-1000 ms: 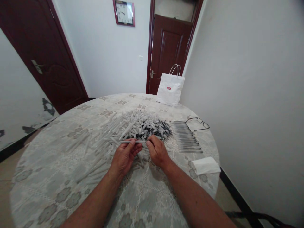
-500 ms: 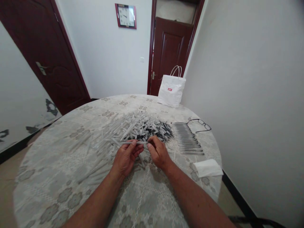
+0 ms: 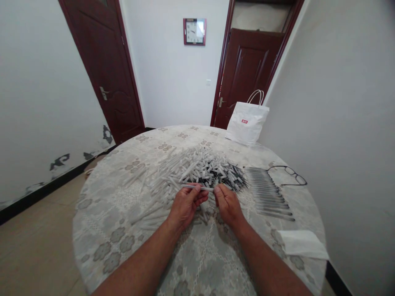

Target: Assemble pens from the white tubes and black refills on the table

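Observation:
My left hand (image 3: 186, 205) is closed round a slim whitish pen (image 3: 189, 186), thumb on top, holding it level above the table. At its right end my right hand (image 3: 228, 203) pinches with thumb and forefinger, hiding the tip. Just beyond both hands lies a heap of pen parts: clear pen barrels (image 3: 157, 185) to the left, short whitish caps (image 3: 205, 160) in the middle, and thin black refills (image 3: 239, 177) to the right. Right of the heap, several pens (image 3: 268, 191) lie side by side in a row.
A flowered cloth covers the round table (image 3: 120, 222). Eyeglasses (image 3: 290, 174) lie beyond the pen row, and a folded white tissue (image 3: 302, 243) is near the right edge. At the back stands a white paper bag (image 3: 247, 123). A wall (image 3: 348, 144) rises along the right.
The view has swung left, so everything sits further right in the picture. Both hands keep their hold on the pen, with little visible change in their grip.

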Demonstrator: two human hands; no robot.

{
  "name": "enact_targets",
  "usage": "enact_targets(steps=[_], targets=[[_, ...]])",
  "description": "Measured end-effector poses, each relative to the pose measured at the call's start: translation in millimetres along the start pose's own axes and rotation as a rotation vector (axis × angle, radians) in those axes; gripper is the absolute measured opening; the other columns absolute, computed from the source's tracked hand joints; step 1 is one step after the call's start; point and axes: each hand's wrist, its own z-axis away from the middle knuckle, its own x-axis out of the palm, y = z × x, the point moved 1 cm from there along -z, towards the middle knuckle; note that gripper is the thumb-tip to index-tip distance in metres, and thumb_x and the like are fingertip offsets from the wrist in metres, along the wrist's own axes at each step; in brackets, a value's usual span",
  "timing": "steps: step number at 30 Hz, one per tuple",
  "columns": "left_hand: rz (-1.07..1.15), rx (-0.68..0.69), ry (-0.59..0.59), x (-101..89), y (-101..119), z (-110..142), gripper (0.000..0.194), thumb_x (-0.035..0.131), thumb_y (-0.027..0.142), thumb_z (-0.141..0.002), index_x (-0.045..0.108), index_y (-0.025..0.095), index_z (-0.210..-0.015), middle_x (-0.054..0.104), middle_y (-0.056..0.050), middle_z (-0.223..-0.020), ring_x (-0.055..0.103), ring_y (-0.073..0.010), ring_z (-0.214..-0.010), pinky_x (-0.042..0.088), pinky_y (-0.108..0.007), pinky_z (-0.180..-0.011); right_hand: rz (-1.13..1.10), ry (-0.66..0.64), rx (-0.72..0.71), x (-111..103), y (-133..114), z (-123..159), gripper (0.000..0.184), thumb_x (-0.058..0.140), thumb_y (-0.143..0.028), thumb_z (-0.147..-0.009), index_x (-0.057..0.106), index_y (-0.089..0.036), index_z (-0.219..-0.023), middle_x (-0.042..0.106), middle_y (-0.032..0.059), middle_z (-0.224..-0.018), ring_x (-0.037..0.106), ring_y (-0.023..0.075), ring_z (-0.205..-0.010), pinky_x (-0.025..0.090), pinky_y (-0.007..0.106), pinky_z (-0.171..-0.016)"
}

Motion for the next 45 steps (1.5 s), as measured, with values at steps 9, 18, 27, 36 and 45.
enact_targets(steps=[9, 18, 27, 36, 45], targets=[[0.0, 0.016, -0.005, 0.2, 1.4, 2.9, 0.034, 0.085, 0.033, -0.074, 0.064, 0.014, -0.093, 0.074, -0.007, -0.086, 0.073, -0.0176, -0.077, 0.061, -0.031, -0.075, -0.03, -0.018, -0.017, 0.1, 5.9, 2.5, 0.025, 0.041, -0.04, -0.101, 0.054, -0.022, -0.09, 0.054, -0.0016, -0.07, 0.054, 0.0179, -0.066, 0.039, 0.029, -0.064], [0.004, 0.016, -0.011, 1.8, -0.2, 4.2, 0.033, 0.084, 0.034, -0.075, 0.064, 0.015, -0.092, 0.073, -0.007, -0.084, 0.073, -0.0184, -0.077, 0.06, -0.032, -0.077, -0.033, -0.018, 0.019, 4.1, 9.2, 3.8, 0.038, 0.035, -0.044, -0.103, 0.043, -0.024, -0.072, 0.05, -0.0019, -0.063, 0.047, 0.0176, -0.06, 0.035, 0.031, -0.06], [-0.028, 0.015, -0.016, -0.8, -0.8, 0.3, 0.031, 0.083, 0.034, -0.076, 0.066, 0.015, -0.093, 0.075, -0.007, -0.086, 0.074, -0.0188, -0.079, 0.06, -0.034, -0.079, -0.13, -0.059, 0.071, 1.1, 6.7, 1.2, 0.045, 0.035, -0.049, -0.103, 0.047, -0.023, -0.068, 0.052, -0.0028, -0.056, 0.049, 0.0151, -0.053, 0.037, 0.029, -0.056], [-0.039, 0.027, -0.014, 1.9, 2.9, -0.8, 0.034, 0.085, 0.033, -0.074, 0.066, 0.015, -0.095, 0.075, -0.007, -0.086, 0.074, -0.0183, -0.078, 0.06, -0.033, -0.078, -0.032, -0.078, 0.003, -11.5, -3.2, -2.6, 0.031, 0.042, -0.043, -0.101, 0.054, -0.023, -0.082, 0.057, -0.0025, -0.065, 0.052, 0.015, -0.061, 0.038, 0.026, -0.061], [-0.111, 0.051, -0.032, 3.6, 3.2, 2.8, 0.031, 0.084, 0.035, -0.073, 0.069, 0.017, -0.093, 0.076, -0.006, -0.087, 0.074, -0.0195, -0.079, 0.06, -0.037, -0.082, -0.036, -0.041, -0.012, -14.3, -7.8, -3.8, 0.027, 0.045, -0.043, -0.1, 0.061, -0.022, -0.095, 0.062, -0.0005, -0.072, 0.055, 0.0151, -0.063, 0.041, 0.026, -0.062]])
